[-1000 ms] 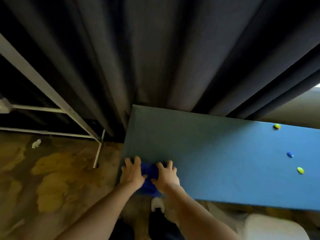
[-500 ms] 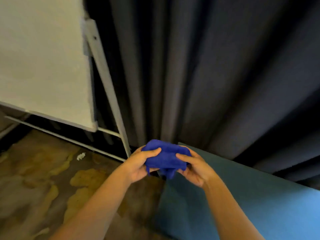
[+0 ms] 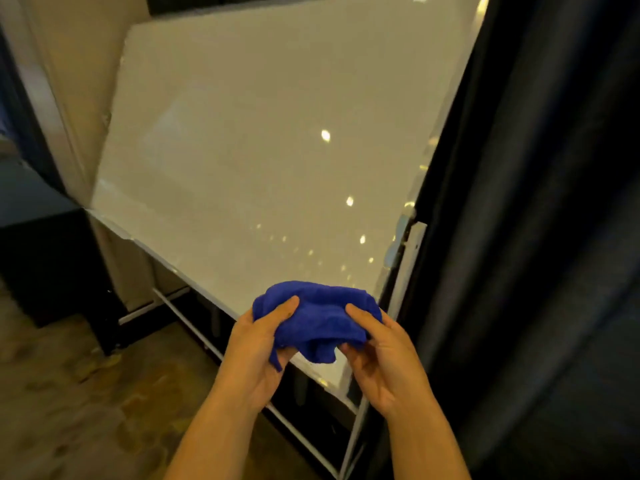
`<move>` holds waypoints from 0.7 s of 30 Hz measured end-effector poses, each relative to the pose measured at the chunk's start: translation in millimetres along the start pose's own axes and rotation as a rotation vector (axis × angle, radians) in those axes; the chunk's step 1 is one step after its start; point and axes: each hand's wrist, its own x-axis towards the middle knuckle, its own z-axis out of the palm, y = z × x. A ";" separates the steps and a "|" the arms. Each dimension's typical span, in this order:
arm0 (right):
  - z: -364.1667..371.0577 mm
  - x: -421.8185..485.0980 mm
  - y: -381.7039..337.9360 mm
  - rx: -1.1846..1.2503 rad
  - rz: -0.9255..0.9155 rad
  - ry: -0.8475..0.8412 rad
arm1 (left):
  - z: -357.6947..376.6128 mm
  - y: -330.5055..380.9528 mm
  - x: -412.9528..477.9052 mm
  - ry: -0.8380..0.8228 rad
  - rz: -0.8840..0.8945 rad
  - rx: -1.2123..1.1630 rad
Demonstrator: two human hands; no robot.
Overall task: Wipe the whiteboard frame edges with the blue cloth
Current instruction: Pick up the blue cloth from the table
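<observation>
Prep step: left hand [image 3: 258, 344] and right hand [image 3: 379, 355] both pinch the bunched blue cloth [image 3: 317, 318] at 6 o'clock before the whiteboard [image 3: 263, 140], no frame contact yet; next, press cloth onto bottom frame edge [image 3: 180, 268].

On the right side I see a dark curtain [image 3: 540, 202] hanging in long folds. At the left stands a black cabinet [image 3: 45, 258] beside a beige wall [image 3: 79, 81], and below is a brown, stained floor [image 3: 86, 410].
</observation>
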 end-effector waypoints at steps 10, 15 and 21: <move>77.3 179.8 -28.8 -0.166 -0.283 -0.003 | 2.9 86.6 197.0 -0.136 0.066 0.037; 144.9 278.8 -121.8 -0.263 -0.570 -0.066 | 68.4 179.1 308.4 -0.335 0.235 0.116; 247.6 381.2 -222.0 -0.362 -0.824 -0.032 | 138.6 302.0 410.2 -0.544 0.420 0.050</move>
